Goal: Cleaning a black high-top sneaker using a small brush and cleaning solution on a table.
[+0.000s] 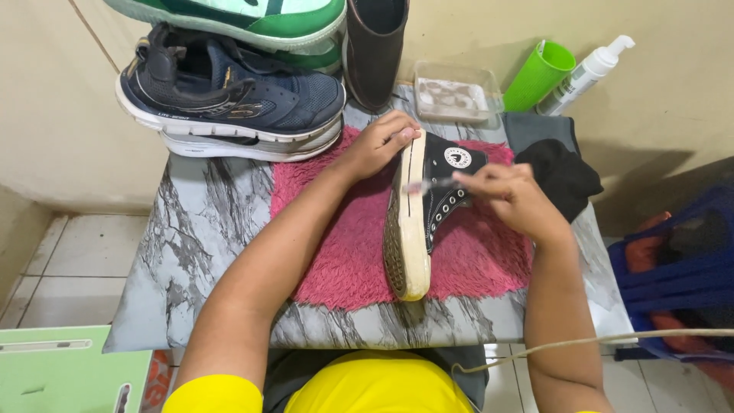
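Observation:
A black high-top sneaker (447, 191) with a cream sole lies on its side on a pink fuzzy towel (344, 252), sole edge turned up. My left hand (378, 141) grips the heel end of the sole and steadies it. My right hand (516, 195) holds a small brush (428, 184), blurred, whose tip touches the cream rim of the sole near the middle.
A marble-patterned table (206, 229) carries the towel. Navy sneakers (229, 99), green sneakers (252, 19) and a dark boot (375, 46) stand at the back. A clear tub (455, 93), green cup (539, 75), pump bottle (585, 73) and black cloth (562, 172) lie right. A blue basket (677, 275) stands beside the table.

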